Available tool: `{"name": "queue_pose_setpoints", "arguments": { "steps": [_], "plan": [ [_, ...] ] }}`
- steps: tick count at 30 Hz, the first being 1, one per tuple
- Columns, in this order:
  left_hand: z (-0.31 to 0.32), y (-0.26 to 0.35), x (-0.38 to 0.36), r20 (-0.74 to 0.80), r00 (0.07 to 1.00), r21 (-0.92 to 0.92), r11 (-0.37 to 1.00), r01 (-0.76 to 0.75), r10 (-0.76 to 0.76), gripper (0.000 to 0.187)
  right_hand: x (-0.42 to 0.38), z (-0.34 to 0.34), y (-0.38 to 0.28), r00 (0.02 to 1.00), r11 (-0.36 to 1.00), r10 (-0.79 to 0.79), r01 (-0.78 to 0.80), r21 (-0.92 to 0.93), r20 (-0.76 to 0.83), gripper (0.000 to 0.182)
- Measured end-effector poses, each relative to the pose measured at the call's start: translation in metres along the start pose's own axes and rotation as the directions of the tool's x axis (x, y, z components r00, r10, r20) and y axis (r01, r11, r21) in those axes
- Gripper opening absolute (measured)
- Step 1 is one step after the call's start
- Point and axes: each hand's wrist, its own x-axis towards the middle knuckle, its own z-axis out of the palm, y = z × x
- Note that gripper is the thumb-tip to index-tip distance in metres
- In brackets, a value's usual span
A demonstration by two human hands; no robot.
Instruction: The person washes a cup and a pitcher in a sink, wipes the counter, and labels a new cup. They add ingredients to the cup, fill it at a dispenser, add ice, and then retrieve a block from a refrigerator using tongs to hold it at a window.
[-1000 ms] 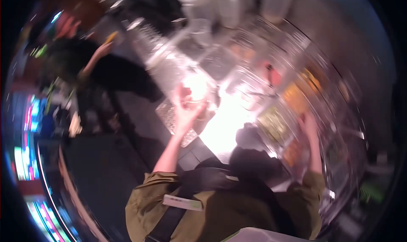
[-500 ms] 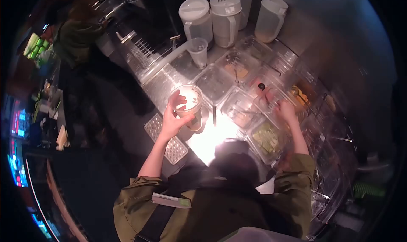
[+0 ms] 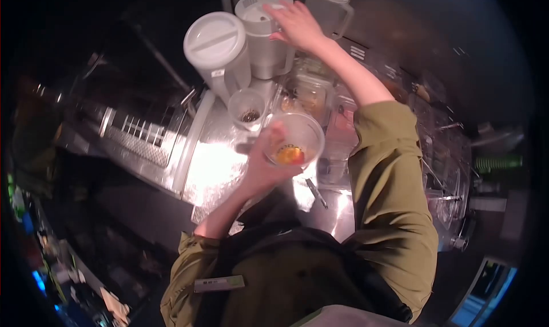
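My left hand (image 3: 266, 161) is closed around a clear plastic cup (image 3: 313, 137), tilted so that orange and red pieces (image 3: 290, 154) show at its bottom. My right hand (image 3: 296, 26) reaches out to the back, fingers spread over the lid of a tall white pitcher (image 3: 266, 46); the palm faces down and the fingertips overlap the lid's edge. Just behind the held cup stands a second clear cup (image 3: 246, 104) with dark bits in its bottom.
Another lidded pitcher (image 3: 216, 49) stands left of the reached-for one, and a third (image 3: 330, 6) to its right. Clear ingredient tubs (image 3: 311, 92) run along the right side under my right arm. A drip grate (image 3: 137, 141) lies at the left. A dark-handled utensil (image 3: 316, 193) rests on the steel counter.
My right hand has left the ingredient tubs and moved up to the pitcher. The view has turned and come closer to the pitchers; the cup stays in my left hand, now showing its contents.
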Motion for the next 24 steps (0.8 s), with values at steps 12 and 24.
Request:
{"name": "queue_pose_setpoints", "arguments": {
  "steps": [12,24],
  "plan": [
    [0.025,-0.048,0.080,-0.150,0.983,-0.146,0.981,-0.131,0.109,0.088,-0.084,-0.033,0.059,0.600,0.678,0.512,-0.722,0.141,0.614,0.018],
    [0.035,-0.073,0.186,-0.356,0.863,0.098,0.933,-0.348,0.359,0.091,-0.019,0.020,0.077,0.962,0.913,0.204,-0.253,0.320,0.179,0.021]
  ]
}}
